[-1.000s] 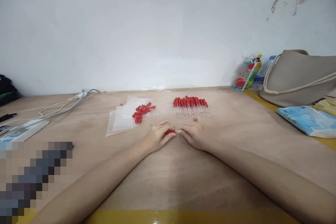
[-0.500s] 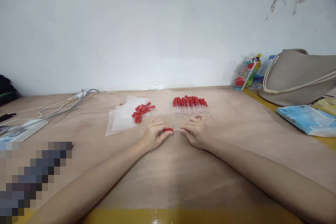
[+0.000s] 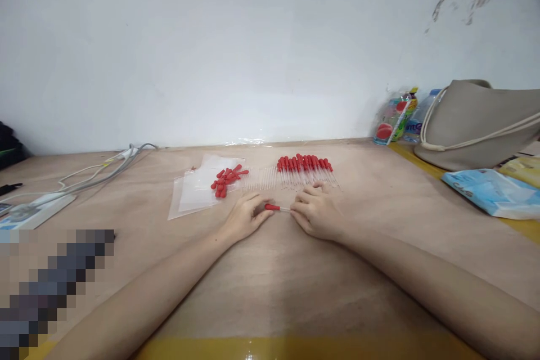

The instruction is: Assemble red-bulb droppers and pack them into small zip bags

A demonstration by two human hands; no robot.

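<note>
The left hand's (image 3: pixel 245 218) thumb and finger bracket a red dropper bulb (image 3: pixel 272 207); whether they grip, I cannot tell. A loose fit could shed it. Between the hands, its clear tube (image 3: pixel 285 210) might snap if the pinching right hand (image 3: pixel 317 211) bends it sideways.

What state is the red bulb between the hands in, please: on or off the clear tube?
On: the clear tube runs from the red bulb to the right hand, without visible gap.
</note>
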